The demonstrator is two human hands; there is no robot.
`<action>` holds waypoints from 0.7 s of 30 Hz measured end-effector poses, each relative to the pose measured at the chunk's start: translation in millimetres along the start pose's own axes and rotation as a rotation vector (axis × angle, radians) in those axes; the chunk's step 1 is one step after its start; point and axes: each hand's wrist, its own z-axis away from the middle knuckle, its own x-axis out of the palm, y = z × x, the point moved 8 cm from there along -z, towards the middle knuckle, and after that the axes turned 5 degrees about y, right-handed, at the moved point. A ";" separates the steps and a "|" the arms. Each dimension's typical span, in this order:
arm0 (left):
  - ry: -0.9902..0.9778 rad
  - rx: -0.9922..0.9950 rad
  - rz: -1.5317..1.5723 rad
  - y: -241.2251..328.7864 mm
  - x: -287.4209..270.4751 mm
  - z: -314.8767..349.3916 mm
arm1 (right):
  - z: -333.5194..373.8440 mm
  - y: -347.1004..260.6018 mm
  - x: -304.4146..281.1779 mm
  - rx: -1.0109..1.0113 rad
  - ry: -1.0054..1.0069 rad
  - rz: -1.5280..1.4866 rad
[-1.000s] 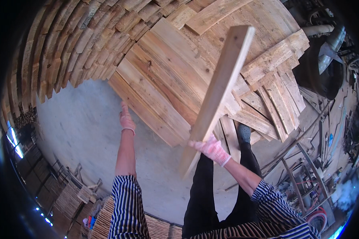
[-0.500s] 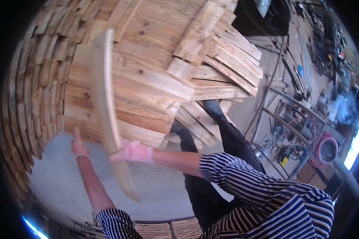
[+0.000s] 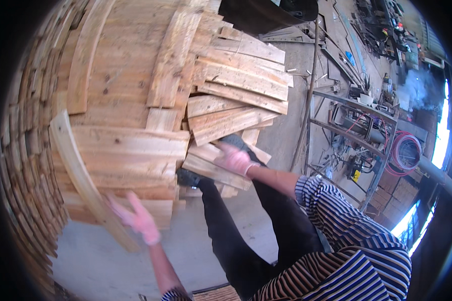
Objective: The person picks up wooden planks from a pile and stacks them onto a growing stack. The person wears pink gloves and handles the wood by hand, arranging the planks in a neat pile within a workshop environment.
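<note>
So there's one big layer of flat wooden boards (image 3: 128, 150), with two single planks lying across its upper part. One tall wall of stacked boards (image 3: 27, 165) runs down the left; way too many ends to count. Over on the right there's one metal rack (image 3: 354, 106), plus one dark bin (image 3: 266, 15) at the top edge. A messy heap of short boards (image 3: 251, 75) sits right of the layer, at least five, overlapping too much for an exact number.

One loose plank (image 3: 76, 165) slants over the layer's left part, lower end out past its edge above the floor. Can't tell if it's resting on anything. One coil of pink hose (image 3: 405, 169) is by the rack.

Two gloved hands: the left hand (image 3: 138, 218) has its fingers spread right beside the plank, contact unclear. The right hand (image 3: 235, 158) is above the heap near one of two shoes (image 3: 188, 177), no plank in it, fingers too blurred to read.

Compared with half a second ago: the right hand was gripping that plank, now it's let go and moved well right.
</note>
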 end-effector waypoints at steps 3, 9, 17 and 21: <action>-0.166 0.188 0.220 41.7 47.7 94.3 | -83.1 72.1 -86.1 0.150 0.112 0.277; -0.841 -0.502 0.568 78.7 229.7 198.6 | -216.3 96.3 -179.9 -0.157 0.390 0.558; -0.818 -0.498 0.470 75.0 341.2 227.8 | -217.7 117.1 -194.3 -0.102 0.095 0.421; -0.850 -0.630 0.517 85.6 341.1 249.3 | -179.6 168.9 -178.3 -0.156 0.241 0.441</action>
